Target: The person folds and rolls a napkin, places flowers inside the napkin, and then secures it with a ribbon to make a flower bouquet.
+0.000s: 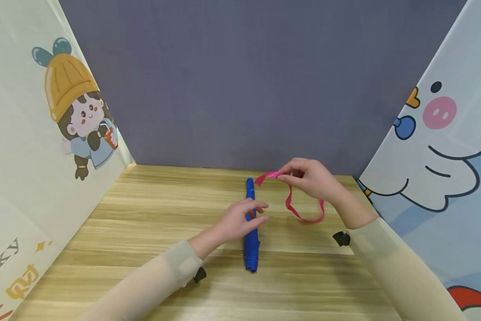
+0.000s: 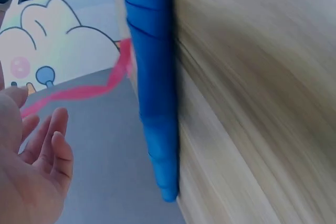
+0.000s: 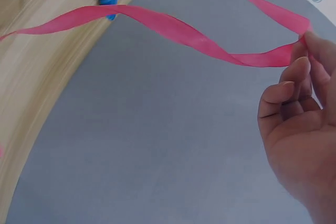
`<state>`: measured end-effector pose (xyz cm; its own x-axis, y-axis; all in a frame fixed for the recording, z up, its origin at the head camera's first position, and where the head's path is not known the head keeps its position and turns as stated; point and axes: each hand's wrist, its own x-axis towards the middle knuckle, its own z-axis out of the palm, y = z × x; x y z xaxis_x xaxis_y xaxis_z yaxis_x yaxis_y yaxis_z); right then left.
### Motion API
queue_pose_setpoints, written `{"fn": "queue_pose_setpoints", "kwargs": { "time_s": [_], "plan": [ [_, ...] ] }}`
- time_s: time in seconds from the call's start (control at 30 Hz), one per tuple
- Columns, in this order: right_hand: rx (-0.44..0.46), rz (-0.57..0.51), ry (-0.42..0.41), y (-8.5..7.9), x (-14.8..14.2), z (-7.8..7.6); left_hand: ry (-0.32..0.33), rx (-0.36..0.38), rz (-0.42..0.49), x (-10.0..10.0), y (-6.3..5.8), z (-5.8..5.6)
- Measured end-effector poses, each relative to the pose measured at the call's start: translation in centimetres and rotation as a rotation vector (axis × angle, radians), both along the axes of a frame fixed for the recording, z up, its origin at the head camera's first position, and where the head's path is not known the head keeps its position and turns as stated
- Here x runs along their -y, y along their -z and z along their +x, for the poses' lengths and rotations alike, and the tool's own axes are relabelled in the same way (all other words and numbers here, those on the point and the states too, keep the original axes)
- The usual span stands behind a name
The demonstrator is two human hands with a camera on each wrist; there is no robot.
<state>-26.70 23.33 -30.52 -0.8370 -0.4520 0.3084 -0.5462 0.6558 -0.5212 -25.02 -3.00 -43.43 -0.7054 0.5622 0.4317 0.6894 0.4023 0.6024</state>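
A long, narrow blue rolled bundle (image 1: pixel 251 252) lies on the table, pointing away from me, with layered edges at its near end. My left hand (image 1: pixel 238 219) hovers across its middle, fingers loosely bent and grasping nothing; in the left wrist view the hand (image 2: pixel 39 166) appears apart from the bundle (image 2: pixel 155 85). To the right of the bundle's far end, my right hand (image 1: pixel 311 178) pinches a pink ribbon (image 1: pixel 289 204) between thumb and fingertips. A short end of the ribbon sticks out leftward, and the rest hangs in a loop. The right wrist view shows the ribbon (image 3: pixel 178 30) twisting away from the pinch.
The wood-grain table (image 1: pixel 144 223) meets a plain grey back panel (image 1: pixel 240 89). Printed side panels with cartoon figures stand at left (image 1: pixel 19 133) and right (image 1: pixel 473 178). Small black devices sit at both cuffs.
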Motion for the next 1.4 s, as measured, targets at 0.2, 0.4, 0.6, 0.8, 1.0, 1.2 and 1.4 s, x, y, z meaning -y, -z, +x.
{"fn": "queue_pose_setpoints", "kwargs": {
  "time_s": [0.2, 0.4, 0.6, 0.8, 1.0, 1.2, 1.4],
  "plan": [
    [0.019, -0.041, -0.025, -0.3, 1.7, -0.3, -0.110, 0.153, 0.172, -1.8, -0.1, -0.4],
    [0.057, -0.101, -0.036, -0.6, 2.6, -0.5, -0.157, 0.299, 0.263, -3.4, 0.3, -1.9],
    [0.100, -0.144, -0.031, -0.3, 2.6, -0.9, -0.137, 0.335, 0.268, -4.3, 0.8, -2.9],
    [0.104, -0.157, 0.005, 0.1, 2.0, -1.4, -0.152, 0.266, 0.238, -4.2, 1.1, -3.0],
    [0.103, -0.192, 0.090, 0.5, 0.9, -1.6, -0.162, 0.285, 0.257, -2.9, 1.2, -3.0],
    [0.075, -0.250, 0.189, 1.0, -0.3, -1.7, -0.154, 0.332, 0.234, -1.2, 0.9, -3.2],
    [0.042, -0.317, 0.275, 1.4, -1.6, -2.1, -0.100, 0.392, 0.154, 0.4, 0.2, -3.5]
  ]
}}
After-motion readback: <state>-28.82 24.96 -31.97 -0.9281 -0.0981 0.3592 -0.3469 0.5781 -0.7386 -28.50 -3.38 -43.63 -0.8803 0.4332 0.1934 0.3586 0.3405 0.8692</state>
